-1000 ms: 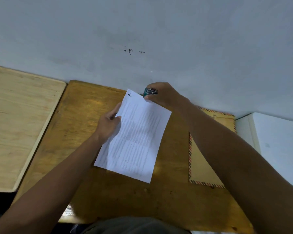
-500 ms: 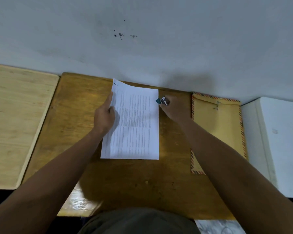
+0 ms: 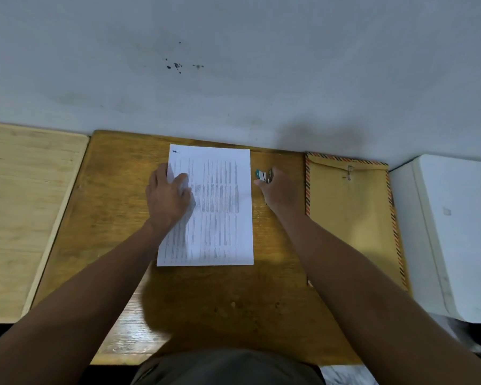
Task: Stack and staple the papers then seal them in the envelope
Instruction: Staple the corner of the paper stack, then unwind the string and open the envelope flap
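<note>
White printed papers (image 3: 220,207) lie flat and squared on the brown wooden desk (image 3: 114,218), with a dark staple mark at their top left corner. My left hand (image 3: 168,195) rests palm down on their left edge, fingers spread. Just right of the papers, my right hand (image 3: 281,190) is closed around a small teal stapler (image 3: 263,175), low over the desk. A tan envelope (image 3: 350,218) with a striped border and a metal clasp lies flat to the right of that hand, flap end toward the wall.
A pale wooden board (image 3: 20,212) adjoins the desk on the left. A white box-like surface (image 3: 456,232) adjoins it on the right. A grey wall (image 3: 233,65) runs along the desk's far edge.
The papers went from lifted and tilted to flat on the desk. My right hand carried the stapler from the papers' top corner down to their right side. My left hand flattened onto the sheets.
</note>
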